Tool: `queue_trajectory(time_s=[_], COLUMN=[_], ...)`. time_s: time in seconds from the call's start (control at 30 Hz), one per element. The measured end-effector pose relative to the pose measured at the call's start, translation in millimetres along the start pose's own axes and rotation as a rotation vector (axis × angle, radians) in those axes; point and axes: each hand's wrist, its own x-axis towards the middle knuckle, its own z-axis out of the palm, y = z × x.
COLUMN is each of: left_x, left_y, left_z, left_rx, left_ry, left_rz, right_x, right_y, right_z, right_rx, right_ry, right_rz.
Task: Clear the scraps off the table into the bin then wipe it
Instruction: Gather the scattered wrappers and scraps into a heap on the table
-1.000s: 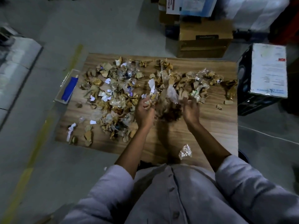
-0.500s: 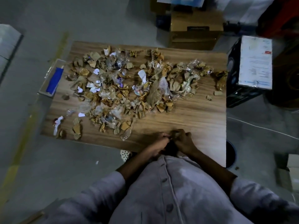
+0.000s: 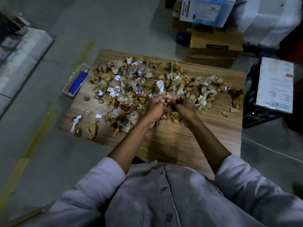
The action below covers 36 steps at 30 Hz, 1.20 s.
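The scraps [image 3: 124,99], likely light, crumpled and slippery, cover the far half of the table [image 3: 172,141] and seem best scooped in bunches; the left hand [image 3: 155,107] and right hand [image 3: 185,105] meet over them, fingers curled, contents unclear.

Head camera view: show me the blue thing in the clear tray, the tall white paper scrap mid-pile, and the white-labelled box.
blue thing [image 3: 78,82], head view, middle of its blue body.
white paper scrap [image 3: 160,85], head view, centre of the sheet.
white-labelled box [image 3: 274,84], head view, middle of its white label.
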Motion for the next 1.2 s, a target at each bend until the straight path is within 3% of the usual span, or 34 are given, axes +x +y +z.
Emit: queue_trajectory(time_s=[0.13,0.3,0.47,0.53,0.6,0.73,0.83,0.9,1.1,1.2], left_x=[8,20,4,-2,0,17,18,14,62,52], left_y=[18,-12,-63,-91,-115,-159,-158,-143,-185,-147], left_z=[-34,-94,-165,-196,-224,-270,-283,-282,-280,-261], left_rx=[-0.076,-0.031,0.054,0.196,0.358,0.452,0.463,0.423,0.438,0.362], left_ry=[0.074,0.186,0.422,0.558,0.671,0.763,0.721,0.582,0.235,0.096], left_rz=[0.055,-0.07,-0.068,-0.066,-0.185,-0.37,-0.406,-0.402,-0.299,-0.145], right_x=[24,27,-17,-37,-55,-74,-68,-64,-40,-26], right_y=[-21,2,53,77,100,123,124,119,107,90], right_z=[27,51,75,87,103,133,155,175,227,246], right_rx=[-0.017,-0.516,-0.58,-0.525,-0.449,-0.414,-0.313,-0.211,-0.064,-0.02], right_ry=[0.042,0.267,0.218,0.207,0.188,0.144,0.222,0.235,0.177,0.145], right_rz=[-0.048,-0.144,-0.242,-0.14,0.006,0.24,0.395,0.43,0.454,0.391])
